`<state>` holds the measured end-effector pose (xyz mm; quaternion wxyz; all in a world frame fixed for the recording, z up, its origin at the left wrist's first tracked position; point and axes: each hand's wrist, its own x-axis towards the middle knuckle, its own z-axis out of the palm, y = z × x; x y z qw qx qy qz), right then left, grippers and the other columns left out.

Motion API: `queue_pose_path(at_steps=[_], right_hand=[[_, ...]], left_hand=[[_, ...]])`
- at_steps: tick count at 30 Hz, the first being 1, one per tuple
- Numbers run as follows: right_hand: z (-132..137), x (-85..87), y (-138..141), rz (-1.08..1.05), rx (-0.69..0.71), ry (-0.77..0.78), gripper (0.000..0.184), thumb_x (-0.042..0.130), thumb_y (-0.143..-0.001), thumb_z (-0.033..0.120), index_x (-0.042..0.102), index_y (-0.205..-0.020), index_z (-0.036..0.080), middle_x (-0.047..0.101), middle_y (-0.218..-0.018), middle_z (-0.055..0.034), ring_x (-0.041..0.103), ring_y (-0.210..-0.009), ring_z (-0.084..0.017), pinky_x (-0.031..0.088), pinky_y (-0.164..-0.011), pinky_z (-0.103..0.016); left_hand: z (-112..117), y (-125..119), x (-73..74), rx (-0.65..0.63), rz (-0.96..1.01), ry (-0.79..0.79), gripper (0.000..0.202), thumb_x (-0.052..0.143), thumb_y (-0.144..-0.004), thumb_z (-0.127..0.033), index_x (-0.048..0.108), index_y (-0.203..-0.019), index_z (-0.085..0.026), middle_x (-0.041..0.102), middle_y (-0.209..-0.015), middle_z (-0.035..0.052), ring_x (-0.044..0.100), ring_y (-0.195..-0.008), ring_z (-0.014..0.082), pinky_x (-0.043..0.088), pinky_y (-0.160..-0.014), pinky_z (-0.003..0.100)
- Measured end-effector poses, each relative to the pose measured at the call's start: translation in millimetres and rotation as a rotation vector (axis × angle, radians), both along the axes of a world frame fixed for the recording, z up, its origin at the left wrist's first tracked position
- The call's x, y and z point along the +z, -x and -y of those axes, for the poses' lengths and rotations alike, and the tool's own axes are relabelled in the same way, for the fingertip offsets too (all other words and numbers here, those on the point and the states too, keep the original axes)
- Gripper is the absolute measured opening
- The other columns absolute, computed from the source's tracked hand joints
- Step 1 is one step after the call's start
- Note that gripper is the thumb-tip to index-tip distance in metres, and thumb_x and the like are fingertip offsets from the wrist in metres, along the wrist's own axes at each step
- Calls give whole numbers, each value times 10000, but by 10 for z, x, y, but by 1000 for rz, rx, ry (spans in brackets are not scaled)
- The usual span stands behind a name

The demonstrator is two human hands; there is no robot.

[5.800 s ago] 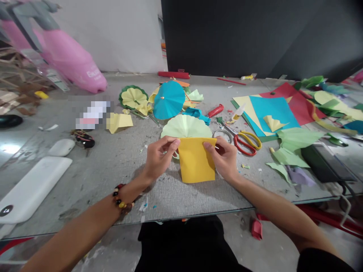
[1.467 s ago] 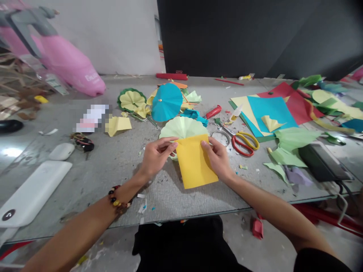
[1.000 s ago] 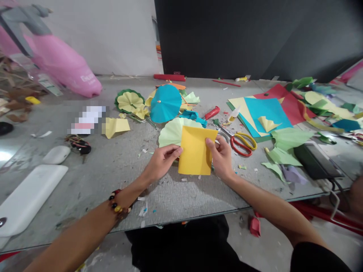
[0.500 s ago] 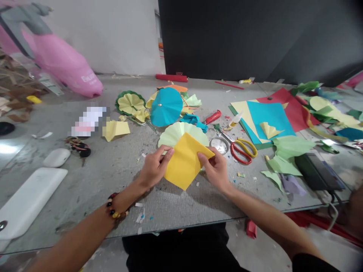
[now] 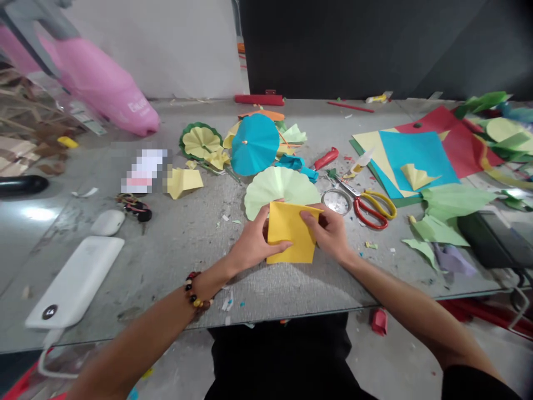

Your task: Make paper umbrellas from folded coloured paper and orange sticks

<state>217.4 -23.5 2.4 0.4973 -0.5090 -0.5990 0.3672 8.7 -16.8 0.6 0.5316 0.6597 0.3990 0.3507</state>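
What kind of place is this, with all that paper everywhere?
It's probably a paper-craft workshop. A blue paper umbrella and a pale green pleated paper fan lie near scissors with red and yellow handles, and the left hand and right hand hold a yellow paper sheet.

Both hands [image 5: 291, 233] grip a yellow paper sheet [image 5: 290, 240].

A golden-yellow paper sheet [image 5: 290, 233], pale-green pleated paper fan [image 5: 280, 191].
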Motion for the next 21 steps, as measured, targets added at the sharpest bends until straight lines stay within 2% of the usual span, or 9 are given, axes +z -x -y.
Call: queue_pose_path(at_steps=[1,3,5,6,8,11,14,16,21], right_hand=[[-3,1,-5,1,-3,-3,239,648,-918,428,703,-916,196,664,-728,5,547,-572,-92,406,-479,-199],[1,12,-19,11,5,-15,240,646,-918,430,705,-924,197,668,-737,4,552,-577,-94,417,-483,-203],[17,27,-30,30,14,-38,244,638,-922,433,707,-929,199,672,-743,2,551,-576,-95,428,-488,-207],[27,34,-33,35,12,-52,243,634,-924,433,707,-934,201,674,-748,1,551,-578,-95,435,-493,-210],[48,42,-31,23,-5,-77,230,651,-914,426,700,-953,204,682,-771,0,565,-597,-98,459,-517,-217],[75,35,-15,-10,-30,-117,242,735,-854,396,680,-997,208,693,-826,-4,596,-654,-111,491,-566,-235],[89,11,-4,24,-50,-178,219,760,-832,375,673,-930,200,669,-796,2,573,-650,-109,473,-561,-238],[90,-7,-4,67,-49,-222,206,739,-850,380,656,-837,192,631,-742,9,538,-624,-102,447,-541,-236],[96,-18,-11,126,-18,-336,211,701,-881,372,639,-794,191,594,-717,9,519,-618,-103,421,-534,-242]], left_hand=[[8,-4,1,-4,-10,-6,881,836,-758,-339,361,-1499,-297,695,-1229,64,727,-1017,228,634,-811,317],[15,-7,-9,7,-56,-34,679,790,-809,-389,492,-1401,-242,718,-1177,71,728,-972,225,623,-763,295],[10,-8,-34,23,-131,-80,403,701,-883,-467,640,-1157,-178,751,-1006,69,723,-830,199,581,-655,257],[7,-10,-48,25,-172,-104,359,642,-921,-501,666,-1025,-158,748,-896,64,701,-738,180,542,-588,242],[1,-18,-69,35,-230,-142,434,543,-968,-548,651,-850,-144,702,-723,49,632,-597,148,454,-493,230],[11,-42,-65,62,-188,-128,467,497,-983,-566,650,-862,-142,700,-719,51,628,-598,148,443,-487,228],[34,-73,-37,59,-74,-63,408,649,-897,-536,693,-996,-143,762,-924,85,707,-765,193,547,-601,246],[43,-89,-26,73,-36,-40,403,741,-815,-487,710,-1016,-139,770,-983,100,722,-812,216,581,-647,268],[19,-87,-41,122,-76,-56,255,684,-789,-371,699,-831,-120,744,-796,79,660,-638,168,518,-519,233]])
